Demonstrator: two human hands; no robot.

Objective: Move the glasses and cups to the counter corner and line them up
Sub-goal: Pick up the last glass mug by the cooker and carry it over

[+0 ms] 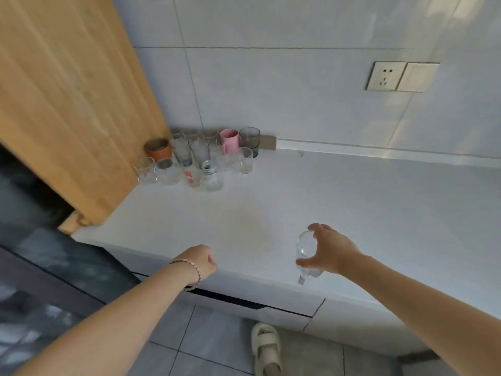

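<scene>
My right hand (329, 249) grips a clear glass (305, 244) from the side, above the front edge of the white counter (352, 202). My left hand (202, 260) hangs over the counter's front edge with its fingers curled and nothing in it. In the far left corner stands a cluster of several glasses and cups: a pink mug (229, 139), a smoky grey tumbler (249, 139), an orange-brown cup (158, 149), a glass with red print (191, 176), and clear glasses such as one at the right end (245, 160).
A wooden cabinet side (76, 104) borders the corner on the left. A wall socket and switch (401, 76) sit on the tiled wall. A faint yellowish stain (244, 221) marks the counter. A sandalled foot (265, 348) stands on the grey floor below.
</scene>
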